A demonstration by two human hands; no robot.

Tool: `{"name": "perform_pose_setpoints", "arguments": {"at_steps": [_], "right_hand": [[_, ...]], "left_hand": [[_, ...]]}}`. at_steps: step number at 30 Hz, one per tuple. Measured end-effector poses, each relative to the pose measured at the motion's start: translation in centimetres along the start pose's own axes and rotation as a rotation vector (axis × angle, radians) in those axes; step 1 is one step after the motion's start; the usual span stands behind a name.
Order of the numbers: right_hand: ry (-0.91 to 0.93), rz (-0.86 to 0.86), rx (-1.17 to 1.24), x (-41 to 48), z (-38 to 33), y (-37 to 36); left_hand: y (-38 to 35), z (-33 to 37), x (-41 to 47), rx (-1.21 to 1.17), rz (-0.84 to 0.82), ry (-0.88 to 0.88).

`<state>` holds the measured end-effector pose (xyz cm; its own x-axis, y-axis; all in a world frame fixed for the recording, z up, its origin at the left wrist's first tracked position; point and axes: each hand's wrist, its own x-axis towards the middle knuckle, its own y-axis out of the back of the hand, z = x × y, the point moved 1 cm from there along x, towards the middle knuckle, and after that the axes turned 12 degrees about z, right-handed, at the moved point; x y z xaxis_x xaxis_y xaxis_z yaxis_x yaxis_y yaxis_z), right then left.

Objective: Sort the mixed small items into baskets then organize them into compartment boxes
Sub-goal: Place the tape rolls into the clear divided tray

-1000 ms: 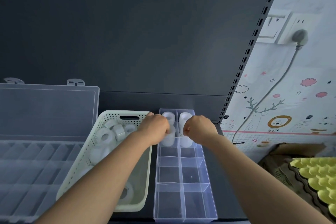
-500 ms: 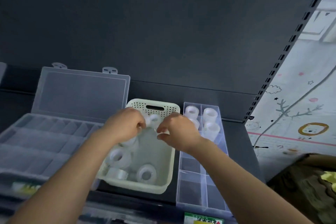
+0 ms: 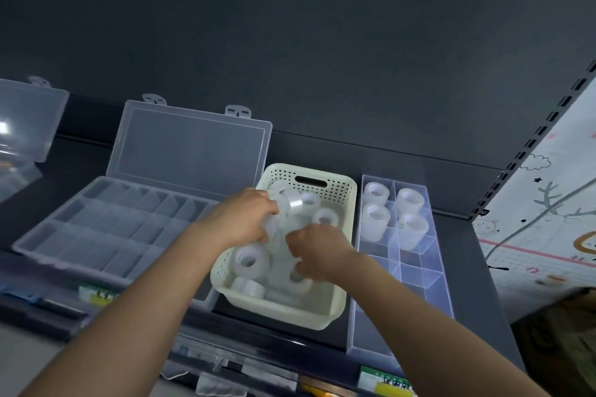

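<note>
Your left hand [image 3: 240, 219] was inside the cream basket [image 3: 350, 203], fingers curled round a clear tape roll [image 3: 292, 202] raised above the others. Your right hand [image 3: 317, 251] reached in beside it, fingers bent down over the loose rolls [image 3: 248, 259]; whether it gripped one I cannot tell. Just right of the basket, the narrow compartment box [image 3: 416, 271] held four rolls [image 3: 375, 193] in its far compartments. Left of the basket stood a larger compartment box [image 3: 96, 235], lid open, on the dark shelf [image 3: 464, 267].

basket [image 3: 325, 316]: cream, dotted holes | tape rolls [image 3: 250, 259]: translucent white | compartment box [image 3: 429, 280]: clear | shelf [image 3: 290, 58]: dark grey
</note>
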<state>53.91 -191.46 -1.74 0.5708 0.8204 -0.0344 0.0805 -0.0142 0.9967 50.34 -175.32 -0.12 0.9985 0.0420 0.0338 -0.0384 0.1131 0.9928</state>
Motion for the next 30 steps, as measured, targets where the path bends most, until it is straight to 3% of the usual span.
{"name": "perform_pose_setpoints", "arguments": {"at_steps": [4,13,18,25,30], "right_hand": [[-0.152,0.12,-0.003,0.0,1.4,0.4],[-0.016,0.06,-0.021,-0.5,0.5,0.3],[-0.061,0.065,-0.046,-0.9,0.3,0.2],[-0.27,0.372,0.228,-2.5,2.8,2.5],[-0.383,0.57,0.212,-5.5,7.0,4.7]], "left_hand": [[-0.3,0.2,0.2,-0.104,0.066,-0.024],[-0.4,0.6,0.6,-0.132,0.224,-0.049],[-0.6,0.9,1.1,-0.357,0.311,0.016],[1.1,3.5,2.1,-0.568,0.576,0.025],[1.8,7.9,2.9,-0.597,0.627,-0.06]]}}
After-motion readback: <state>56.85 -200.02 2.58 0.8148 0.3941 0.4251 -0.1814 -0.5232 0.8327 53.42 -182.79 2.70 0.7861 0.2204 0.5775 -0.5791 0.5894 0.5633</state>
